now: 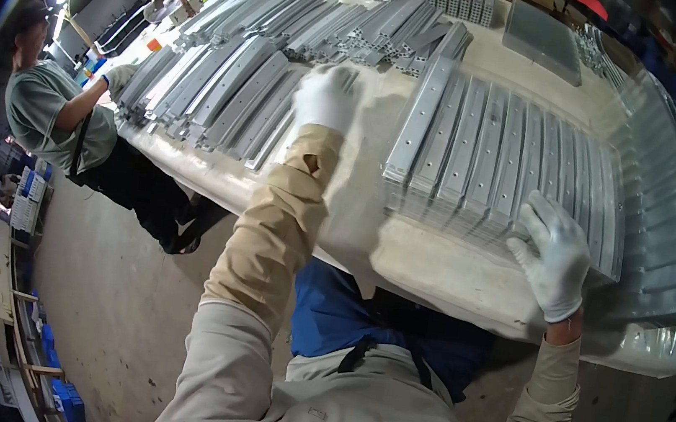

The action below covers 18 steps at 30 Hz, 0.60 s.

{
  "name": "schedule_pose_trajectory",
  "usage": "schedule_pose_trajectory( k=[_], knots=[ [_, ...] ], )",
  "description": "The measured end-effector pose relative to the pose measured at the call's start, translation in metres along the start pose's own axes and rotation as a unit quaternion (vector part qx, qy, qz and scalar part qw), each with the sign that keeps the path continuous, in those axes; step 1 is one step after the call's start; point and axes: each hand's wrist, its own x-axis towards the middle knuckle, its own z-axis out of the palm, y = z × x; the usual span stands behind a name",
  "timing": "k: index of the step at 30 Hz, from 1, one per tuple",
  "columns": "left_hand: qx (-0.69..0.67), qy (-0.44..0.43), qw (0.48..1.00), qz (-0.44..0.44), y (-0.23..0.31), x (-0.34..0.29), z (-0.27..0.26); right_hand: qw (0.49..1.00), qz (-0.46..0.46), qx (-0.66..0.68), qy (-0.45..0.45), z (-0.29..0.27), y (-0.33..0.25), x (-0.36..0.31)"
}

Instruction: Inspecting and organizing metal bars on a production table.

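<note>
My left hand (324, 98), in a white glove, is over the right end of a row of loose grey metal bars (239, 85). It is blurred, and its fingers are too smeared to show whether they hold anything. To the right stands a stack of clear plastic trays (419, 202), with long grey bars with small holes (490, 141) lying side by side in the top one. My right hand (554, 253), gloved too, rests at the front edge of this stack. Its thumb and fingers are apart, the fingertips against the bars near the tray's edge.
More clear trays (667, 201) stand at the right end of the pale table (449, 267). Heaped bars (377, 30) and a flat grey box (543, 40) lie farther back. A co-worker (64, 106) stands at the table's left side, a gloved hand by the bars.
</note>
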Motion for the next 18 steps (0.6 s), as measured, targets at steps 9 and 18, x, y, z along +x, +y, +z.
schedule_pose_trajectory(
  k=[9,18],
  knots=[
    [0.265,-0.180,0.932,-0.170,-0.061,-0.047,-0.025,1.000,0.000,-0.029,0.000,0.003,0.000,-0.001],
    [-0.406,-0.201,0.788,-0.417,-0.031,-0.095,-0.075,0.996,-0.041,-0.031,0.073,-0.018,-0.009,0.007]
  ],
)
